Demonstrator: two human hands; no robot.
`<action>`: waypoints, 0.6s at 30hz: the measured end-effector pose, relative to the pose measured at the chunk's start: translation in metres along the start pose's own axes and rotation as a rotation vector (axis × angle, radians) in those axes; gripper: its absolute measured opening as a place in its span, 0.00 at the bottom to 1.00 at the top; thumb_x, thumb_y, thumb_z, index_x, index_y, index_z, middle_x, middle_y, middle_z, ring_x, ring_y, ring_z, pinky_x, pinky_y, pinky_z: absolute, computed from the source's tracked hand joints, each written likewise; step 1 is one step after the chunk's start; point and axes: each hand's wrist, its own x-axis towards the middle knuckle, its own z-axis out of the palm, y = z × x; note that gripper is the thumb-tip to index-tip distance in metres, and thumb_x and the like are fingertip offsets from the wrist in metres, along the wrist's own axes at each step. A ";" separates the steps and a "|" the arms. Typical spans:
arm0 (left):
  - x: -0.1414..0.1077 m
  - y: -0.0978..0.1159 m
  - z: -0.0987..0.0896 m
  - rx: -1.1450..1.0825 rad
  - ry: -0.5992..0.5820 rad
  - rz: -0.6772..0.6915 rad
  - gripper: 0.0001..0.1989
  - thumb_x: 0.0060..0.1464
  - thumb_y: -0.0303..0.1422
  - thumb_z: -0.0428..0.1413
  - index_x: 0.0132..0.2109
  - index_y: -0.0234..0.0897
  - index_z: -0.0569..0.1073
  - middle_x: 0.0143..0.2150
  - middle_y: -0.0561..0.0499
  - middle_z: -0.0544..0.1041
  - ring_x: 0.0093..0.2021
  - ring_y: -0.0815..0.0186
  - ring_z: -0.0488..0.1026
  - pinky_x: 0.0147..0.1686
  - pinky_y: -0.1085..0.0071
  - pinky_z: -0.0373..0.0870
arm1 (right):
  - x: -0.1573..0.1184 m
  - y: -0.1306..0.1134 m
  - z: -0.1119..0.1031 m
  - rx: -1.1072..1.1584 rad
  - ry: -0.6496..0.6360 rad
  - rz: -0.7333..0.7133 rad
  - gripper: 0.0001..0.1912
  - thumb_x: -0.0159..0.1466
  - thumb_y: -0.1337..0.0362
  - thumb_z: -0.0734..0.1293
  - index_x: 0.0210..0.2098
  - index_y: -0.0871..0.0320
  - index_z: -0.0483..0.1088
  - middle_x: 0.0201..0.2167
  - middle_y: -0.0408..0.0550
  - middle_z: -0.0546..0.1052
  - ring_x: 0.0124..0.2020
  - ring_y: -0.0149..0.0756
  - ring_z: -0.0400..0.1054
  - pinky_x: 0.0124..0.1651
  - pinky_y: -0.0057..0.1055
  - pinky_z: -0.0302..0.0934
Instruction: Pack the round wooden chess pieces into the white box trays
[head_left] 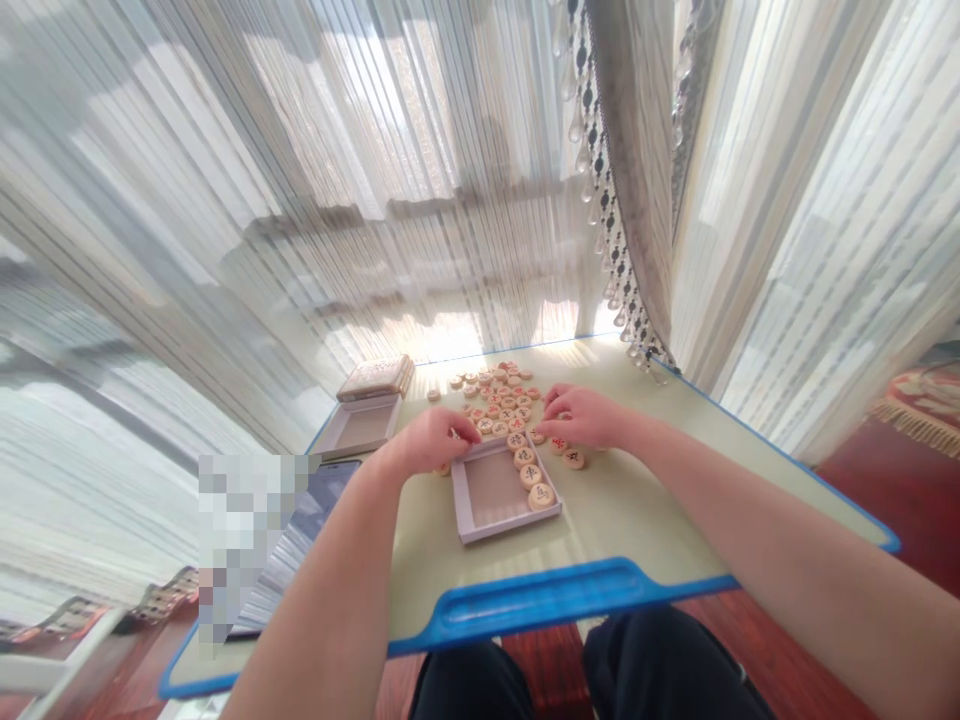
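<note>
An open shallow box lies on the yellow-green table, with a column of several round wooden chess pieces along its right inner side. My left hand is at the box's far left corner, its fingers curled together; what they grip is hidden. My right hand is beyond the box's far right corner, fingers bent over loose pieces, its fingertips near one piece. Two pieces, one with a red mark and one with a dark mark, lie below it.
Many loose pieces are heaped beyond the box. At the back left are another shallow tray and a stacked box. A dark flat device lies at left. The table has a raised blue edge; curtains hang behind.
</note>
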 end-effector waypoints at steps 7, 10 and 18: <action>0.000 0.000 0.000 0.006 -0.001 0.009 0.14 0.40 0.28 0.50 0.34 0.37 0.77 0.26 0.54 0.75 0.22 0.72 0.68 0.20 0.79 0.63 | 0.003 0.007 0.002 -0.035 0.096 0.040 0.11 0.56 0.70 0.61 0.32 0.57 0.75 0.38 0.47 0.74 0.37 0.35 0.69 0.44 0.30 0.62; 0.000 0.001 0.000 0.039 0.008 0.024 0.13 0.40 0.28 0.50 0.34 0.37 0.77 0.26 0.54 0.75 0.23 0.72 0.68 0.22 0.79 0.63 | 0.006 0.009 0.001 -0.031 0.196 0.068 0.17 0.55 0.75 0.57 0.37 0.58 0.74 0.40 0.49 0.74 0.42 0.35 0.68 0.48 0.30 0.61; -0.002 0.001 -0.002 0.024 -0.063 0.063 0.14 0.41 0.29 0.50 0.36 0.38 0.77 0.27 0.55 0.75 0.24 0.72 0.67 0.24 0.78 0.64 | 0.002 -0.005 0.018 -0.053 0.081 -0.247 0.19 0.60 0.70 0.58 0.49 0.53 0.70 0.52 0.46 0.70 0.55 0.38 0.60 0.60 0.39 0.51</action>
